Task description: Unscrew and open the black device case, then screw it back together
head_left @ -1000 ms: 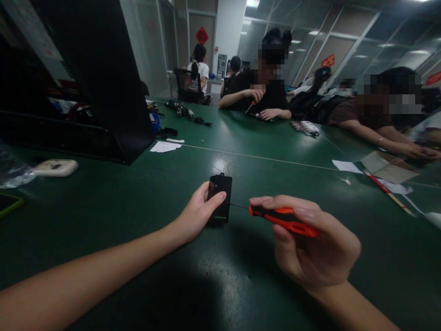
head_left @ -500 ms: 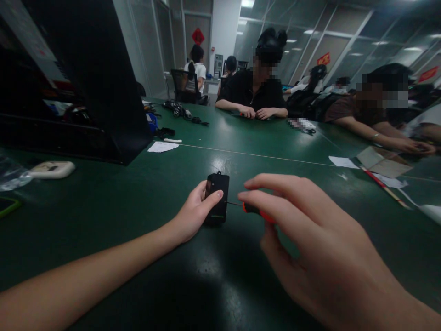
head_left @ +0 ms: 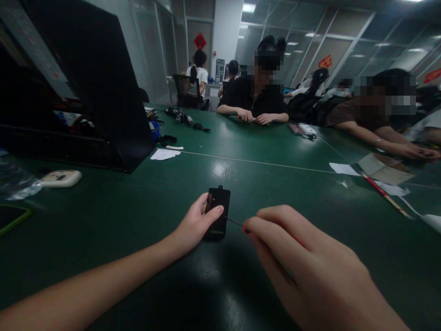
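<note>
A small black rectangular case (head_left: pixel 217 225) with a little loop on its top end stands near the middle of the table. My left hand (head_left: pixel 200 219) is closed around its left side, thumb across the face. From the right, a screwdriver (head_left: pixel 236 223) meets the case's right edge with its thin metal shaft. My right hand (head_left: pixel 292 253) is closed on the screwdriver's handle, of which only a bit of red and black shows at the fingertips; the rest is hidden by the fingers.
On the green table (head_left: pixel 144 197) a large black box-like stand (head_left: pixel 103 92) rises at left, near a white device (head_left: pixel 62 179) and a green-edged phone (head_left: pixel 14 218). Cables (head_left: pixel 186 118) and paper (head_left: pixel 165 154) lie farther back. An open carton (head_left: pixel 384 169) lies at right. Co-workers sit opposite.
My right fingers, spread loosely around the screwdriver handle before, have closed over it. The case and both hands appear lower in view, as does the whole scene slightly.
</note>
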A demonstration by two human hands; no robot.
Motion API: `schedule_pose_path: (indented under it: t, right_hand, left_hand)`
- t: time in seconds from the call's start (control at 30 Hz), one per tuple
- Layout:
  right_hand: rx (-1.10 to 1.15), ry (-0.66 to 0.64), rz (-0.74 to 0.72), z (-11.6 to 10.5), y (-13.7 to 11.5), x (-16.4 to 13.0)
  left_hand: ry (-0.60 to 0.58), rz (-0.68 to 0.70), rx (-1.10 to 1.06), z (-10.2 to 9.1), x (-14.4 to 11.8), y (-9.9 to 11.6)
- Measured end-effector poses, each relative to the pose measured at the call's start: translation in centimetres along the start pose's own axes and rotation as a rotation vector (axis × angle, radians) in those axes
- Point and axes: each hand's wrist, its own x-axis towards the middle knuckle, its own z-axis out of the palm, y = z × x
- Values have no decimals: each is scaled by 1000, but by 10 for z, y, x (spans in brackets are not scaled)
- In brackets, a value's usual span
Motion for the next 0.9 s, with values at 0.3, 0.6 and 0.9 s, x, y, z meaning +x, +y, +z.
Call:
schedule_pose_path:
  t: [0.3, 0.6, 0.9]
  right_hand:
    - [78, 44, 7, -1, 5, 2]
    - [132, 65, -9, -4, 6, 6]
    - [153, 85, 1, 0, 7, 6]
  left_hand:
    - [7, 34, -4, 0, -2, -3]
    - [4, 21, 38, 0, -3, 3]
    - [-1, 16, 43, 4, -4, 9]
